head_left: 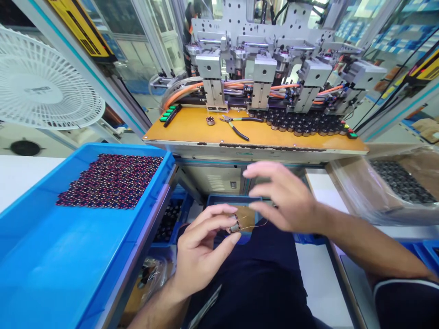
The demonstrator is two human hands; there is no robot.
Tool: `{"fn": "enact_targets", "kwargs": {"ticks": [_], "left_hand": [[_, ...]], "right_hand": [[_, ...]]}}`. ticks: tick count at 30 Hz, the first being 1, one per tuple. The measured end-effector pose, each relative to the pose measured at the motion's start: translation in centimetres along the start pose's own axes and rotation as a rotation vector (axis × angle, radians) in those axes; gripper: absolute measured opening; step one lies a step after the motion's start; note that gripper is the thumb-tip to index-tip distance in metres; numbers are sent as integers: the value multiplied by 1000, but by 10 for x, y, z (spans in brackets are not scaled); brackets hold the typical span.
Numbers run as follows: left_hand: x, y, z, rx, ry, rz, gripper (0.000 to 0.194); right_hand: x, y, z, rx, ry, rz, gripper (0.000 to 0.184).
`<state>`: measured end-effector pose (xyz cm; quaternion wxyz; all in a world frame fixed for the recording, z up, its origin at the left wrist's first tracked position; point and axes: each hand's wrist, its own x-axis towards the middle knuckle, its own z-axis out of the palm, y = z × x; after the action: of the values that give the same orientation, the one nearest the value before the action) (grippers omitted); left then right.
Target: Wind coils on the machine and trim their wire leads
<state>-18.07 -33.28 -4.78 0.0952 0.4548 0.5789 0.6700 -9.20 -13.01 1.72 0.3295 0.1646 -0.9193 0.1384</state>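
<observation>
Holding the small wound core [234,224] between the thumb and fingers of my left hand [202,249], I judge it light, with a stiff body, maybe a little slippery on its metal side. Its thin wires [252,226] look fragile and easy to bend, so I think the round body is the better place to grip. The core sits at my left fingertips, on my side of the front edge of the bench [192,137], beyond the right edge of the blue tray [85,246]. My right hand [284,198], blurred, is near the wires with parted fingers, seemingly grasping nothing.
</observation>
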Motion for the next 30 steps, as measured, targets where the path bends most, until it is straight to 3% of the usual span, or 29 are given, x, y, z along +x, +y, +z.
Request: {"fn": "enact_targets", "kwargs": {"ticks": [2, 4, 9, 13, 16, 19, 26, 28, 30], "left_hand": [[0, 0, -1, -29, 22, -23, 31], [-1, 1, -1, -49, 42, -33, 29], [-3, 4, -3, -44, 119, -43, 25], [-8, 6, -11, -14, 177, -27, 24], [-10, 6, -16, -2, 200, -20, 24], [-10, 5, -20, 1, 224, -19, 23], [-9, -1, -25, 1, 255, -32, 24], [-8, -3, -25, 2, 261, -34, 26], [-7, -4, -25, 0, 273, -32, 25]], "right_hand": [[23, 26, 3, -20, 90, 67, 14], [50, 58, 13, -100, 97, 158, 19], [103, 129, 58, -259, -191, 427, 39], [116, 152, 85, -338, -372, 570, 57], [114, 159, 91, -358, -426, 607, 60], [108, 160, 85, -370, -480, 595, 55], [67, 142, 36, -379, -622, 410, 62], [44, 130, 24, -417, -578, 369, 56], [15, 109, 17, -345, -450, 362, 53]]}}
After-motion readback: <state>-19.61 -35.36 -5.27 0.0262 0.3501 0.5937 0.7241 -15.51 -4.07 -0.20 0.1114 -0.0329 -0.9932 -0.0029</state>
